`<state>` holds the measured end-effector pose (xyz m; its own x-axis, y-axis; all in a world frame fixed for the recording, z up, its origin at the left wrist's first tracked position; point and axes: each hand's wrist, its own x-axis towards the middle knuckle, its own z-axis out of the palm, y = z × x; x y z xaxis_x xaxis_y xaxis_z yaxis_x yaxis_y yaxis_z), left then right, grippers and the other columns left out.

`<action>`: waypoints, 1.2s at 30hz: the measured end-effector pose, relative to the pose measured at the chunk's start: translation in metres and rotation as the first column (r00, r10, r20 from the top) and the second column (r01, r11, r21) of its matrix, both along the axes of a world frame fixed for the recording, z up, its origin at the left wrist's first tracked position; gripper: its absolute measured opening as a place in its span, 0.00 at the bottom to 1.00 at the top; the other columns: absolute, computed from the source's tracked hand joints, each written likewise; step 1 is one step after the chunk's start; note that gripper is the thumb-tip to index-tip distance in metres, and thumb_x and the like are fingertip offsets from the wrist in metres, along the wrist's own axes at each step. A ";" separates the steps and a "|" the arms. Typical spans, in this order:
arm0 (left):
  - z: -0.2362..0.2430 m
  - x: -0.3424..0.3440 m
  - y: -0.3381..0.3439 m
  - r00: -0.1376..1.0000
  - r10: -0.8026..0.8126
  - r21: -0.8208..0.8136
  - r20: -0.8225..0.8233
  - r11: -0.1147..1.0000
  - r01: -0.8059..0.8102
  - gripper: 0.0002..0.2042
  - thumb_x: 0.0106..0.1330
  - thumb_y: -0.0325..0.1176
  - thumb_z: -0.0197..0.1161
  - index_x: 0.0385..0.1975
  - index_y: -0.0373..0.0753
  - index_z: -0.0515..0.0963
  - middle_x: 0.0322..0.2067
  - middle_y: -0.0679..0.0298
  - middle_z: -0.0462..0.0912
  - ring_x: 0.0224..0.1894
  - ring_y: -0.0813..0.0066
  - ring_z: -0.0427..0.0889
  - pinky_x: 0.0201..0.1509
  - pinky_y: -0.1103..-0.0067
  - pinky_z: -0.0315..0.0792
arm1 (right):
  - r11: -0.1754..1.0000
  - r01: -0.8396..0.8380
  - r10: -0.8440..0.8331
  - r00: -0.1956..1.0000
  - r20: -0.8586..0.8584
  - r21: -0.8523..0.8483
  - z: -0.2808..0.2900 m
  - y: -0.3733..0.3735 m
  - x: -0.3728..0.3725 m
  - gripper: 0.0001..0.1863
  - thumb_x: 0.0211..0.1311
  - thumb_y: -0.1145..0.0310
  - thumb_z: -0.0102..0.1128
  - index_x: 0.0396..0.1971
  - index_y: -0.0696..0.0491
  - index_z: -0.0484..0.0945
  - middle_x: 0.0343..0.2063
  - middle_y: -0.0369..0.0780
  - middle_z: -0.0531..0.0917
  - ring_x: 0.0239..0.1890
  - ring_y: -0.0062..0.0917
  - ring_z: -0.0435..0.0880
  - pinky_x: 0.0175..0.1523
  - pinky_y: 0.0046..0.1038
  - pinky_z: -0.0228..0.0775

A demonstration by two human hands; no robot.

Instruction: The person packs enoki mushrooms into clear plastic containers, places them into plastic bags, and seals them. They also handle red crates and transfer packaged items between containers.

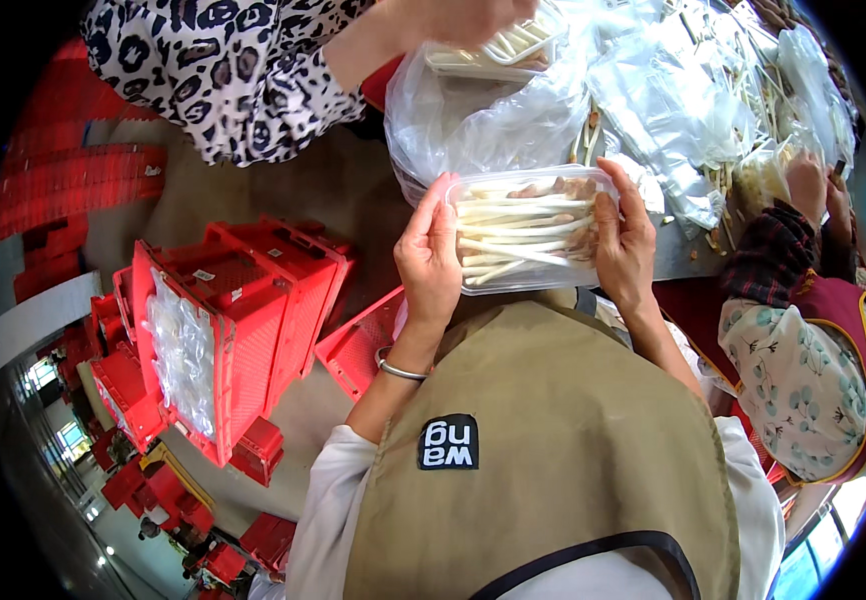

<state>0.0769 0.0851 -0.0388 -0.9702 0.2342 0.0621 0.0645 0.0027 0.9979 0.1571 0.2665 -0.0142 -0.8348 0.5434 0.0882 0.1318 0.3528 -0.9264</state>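
Between my two hands is a clear plastic tray (473, 288), held up in front of my apron at the table's near edge. Pale white stalks (523, 228) lie lengthwise in it, with some brownish pieces at the top and right end. My left hand (429, 245) is closed on the tray's left side, thumb along the rim. The right side is gripped by my right hand (627, 240), its thumb over the rim. Just beyond, a crumpled clear plastic bag (483, 120) lies on the table.
Across the table, a co-worker in a spotted sleeve (243, 75) reaches over another filled tray (503, 48). At right, another person's hand (805, 186) is beside plastic bags (663, 110) and loose stalks. Red crates (273, 310) stand stacked on the floor at left.
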 end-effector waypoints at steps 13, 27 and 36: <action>0.000 -0.005 0.015 0.997 0.016 0.022 0.074 1.000 -0.018 0.11 0.69 0.27 0.44 0.44 0.28 0.70 0.44 0.54 0.77 0.46 0.74 0.75 0.52 0.80 0.67 | 0.998 0.053 -0.054 0.998 -0.023 -0.035 -0.009 0.011 -0.002 0.15 0.66 0.74 0.44 0.50 0.58 0.72 0.44 0.42 0.78 0.45 0.22 0.75 0.51 0.21 0.64; 0.020 0.009 0.009 0.986 0.041 0.148 0.164 0.987 -0.065 0.15 0.68 0.27 0.45 0.49 0.25 0.69 0.53 0.56 0.71 0.50 0.74 0.72 0.55 0.79 0.65 | 0.983 0.117 -0.115 0.993 0.028 -0.144 0.011 0.001 0.006 0.15 0.67 0.69 0.44 0.46 0.62 0.72 0.30 0.34 0.79 0.31 0.13 0.71 0.37 0.17 0.65; 0.054 0.038 -0.032 0.805 -0.240 0.383 0.542 0.924 0.017 0.14 0.69 0.29 0.44 0.51 0.30 0.67 0.52 0.54 0.71 0.52 0.75 0.71 0.58 0.77 0.64 | 0.833 0.039 0.061 0.985 0.161 -0.552 0.034 -0.008 0.051 0.15 0.67 0.69 0.39 0.47 0.61 0.69 0.46 0.41 0.75 0.47 0.20 0.72 0.54 0.23 0.63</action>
<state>0.1145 0.0535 0.0152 -0.8142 0.4302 -0.3900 -0.5392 -0.3111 0.7826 0.2078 0.2585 0.0199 -0.8160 0.4505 -0.3621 0.2986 -0.2078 -0.9315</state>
